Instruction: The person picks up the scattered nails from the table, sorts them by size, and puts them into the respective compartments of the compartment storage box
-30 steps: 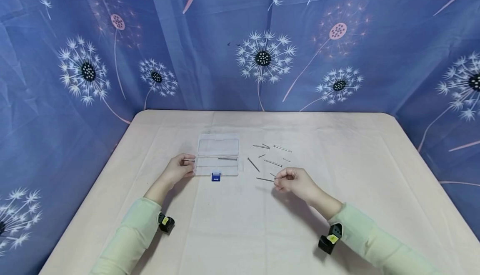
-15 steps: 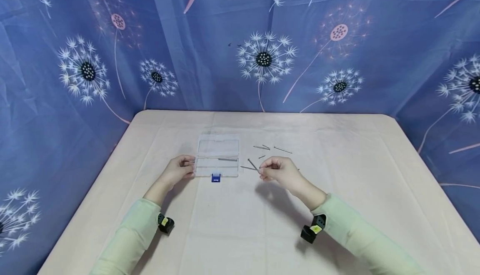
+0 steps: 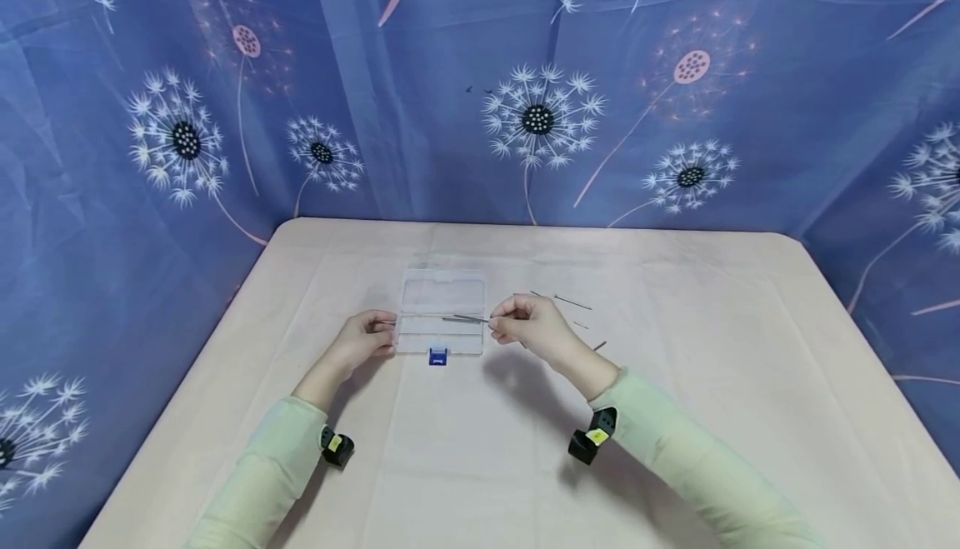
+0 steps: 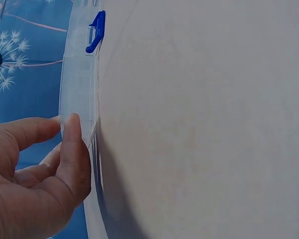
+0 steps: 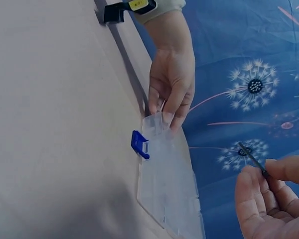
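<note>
An open clear plastic box [image 3: 420, 344] with a blue latch [image 3: 438, 356] lies on the table, lid folded back. My left hand [image 3: 356, 345] holds its left end; in the left wrist view, thumb and fingers close on the box wall [image 4: 78, 79]. Over the box's right side, my right hand [image 3: 534, 328] pinches a thin metal nail [image 5: 252, 159] at one end, its free end pointing left. Another nail [image 3: 452, 320] lies in the rear compartment, overlapped by the held one in the head view.
Several loose nails lie right of the box, among them a long nail [image 3: 573, 302], a small nail [image 3: 581, 325] and one nail [image 3: 600, 346] near the right wrist. My right hand hides others. A blue dandelion-print curtain [image 3: 420, 141] surrounds the table [image 3: 450, 466].
My right hand has carried the nail left and farther back, from among the loose nails to over the box. The left hand stays on the box's end.
</note>
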Demonstrator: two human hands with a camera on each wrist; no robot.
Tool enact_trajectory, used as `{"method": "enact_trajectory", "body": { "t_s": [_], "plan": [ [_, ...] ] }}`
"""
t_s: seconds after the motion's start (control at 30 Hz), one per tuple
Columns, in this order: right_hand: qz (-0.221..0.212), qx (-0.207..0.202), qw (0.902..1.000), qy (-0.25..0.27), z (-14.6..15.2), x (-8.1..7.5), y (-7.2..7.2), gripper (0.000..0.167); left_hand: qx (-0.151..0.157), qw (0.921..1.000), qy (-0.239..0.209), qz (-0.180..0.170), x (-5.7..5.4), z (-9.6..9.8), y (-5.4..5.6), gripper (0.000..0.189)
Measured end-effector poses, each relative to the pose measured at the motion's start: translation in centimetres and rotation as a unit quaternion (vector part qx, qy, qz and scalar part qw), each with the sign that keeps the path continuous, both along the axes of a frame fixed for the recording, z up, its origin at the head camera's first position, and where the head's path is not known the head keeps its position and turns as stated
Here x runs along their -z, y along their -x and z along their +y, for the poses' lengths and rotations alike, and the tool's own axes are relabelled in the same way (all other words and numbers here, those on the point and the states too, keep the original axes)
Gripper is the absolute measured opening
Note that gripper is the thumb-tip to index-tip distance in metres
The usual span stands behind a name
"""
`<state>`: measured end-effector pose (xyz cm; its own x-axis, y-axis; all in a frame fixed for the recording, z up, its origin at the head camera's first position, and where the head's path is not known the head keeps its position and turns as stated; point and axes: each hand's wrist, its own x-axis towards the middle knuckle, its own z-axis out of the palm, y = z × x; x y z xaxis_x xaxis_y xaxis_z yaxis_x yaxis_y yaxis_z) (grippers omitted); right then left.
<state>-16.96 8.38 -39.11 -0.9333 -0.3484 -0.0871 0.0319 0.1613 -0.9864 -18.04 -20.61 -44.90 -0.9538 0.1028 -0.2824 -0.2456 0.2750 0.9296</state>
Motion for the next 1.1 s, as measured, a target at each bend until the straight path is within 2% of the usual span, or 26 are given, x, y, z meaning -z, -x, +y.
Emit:
{"method": "enact_trajectory", "body": {
  "t_s": [0.27, 0.5, 0.67, 0.93, 1.1],
  "plan": [
    [0.009, -0.003, 0.9998, -0.020, -1.3, 1.0, 1.9, 0.014, -0.004, 1.0000, 0.004, 0.001, 0.1, 0.1, 0.1, 0.039],
    [0.024, -0.004, 0.9986, -0.047, -2.7, 1.4, 3.0, 0.011, -0.005, 1.0000, -0.007, 0.001, 0.0, 0.1, 0.1, 0.039],
    [0.023, -0.004, 0.9972, -0.070, -3.4, 2.2, 3.7, 0.009, -0.008, 0.9999, -0.010, -0.003, 0.1, 0.1, 0.2, 0.039],
    [0.030, -0.005, 0.9933, -0.111, -3.8, 3.6, 4.4, 0.007, -0.004, 0.9999, -0.011, 0.001, 0.2, 0.0, 0.1, 0.039],
    [0.038, -0.006, 0.9903, -0.133, -3.8, 3.7, 4.5, 0.008, -0.003, 0.9999, -0.013, 0.002, 0.2, 0.1, -0.1, 0.038]
  ]
}}
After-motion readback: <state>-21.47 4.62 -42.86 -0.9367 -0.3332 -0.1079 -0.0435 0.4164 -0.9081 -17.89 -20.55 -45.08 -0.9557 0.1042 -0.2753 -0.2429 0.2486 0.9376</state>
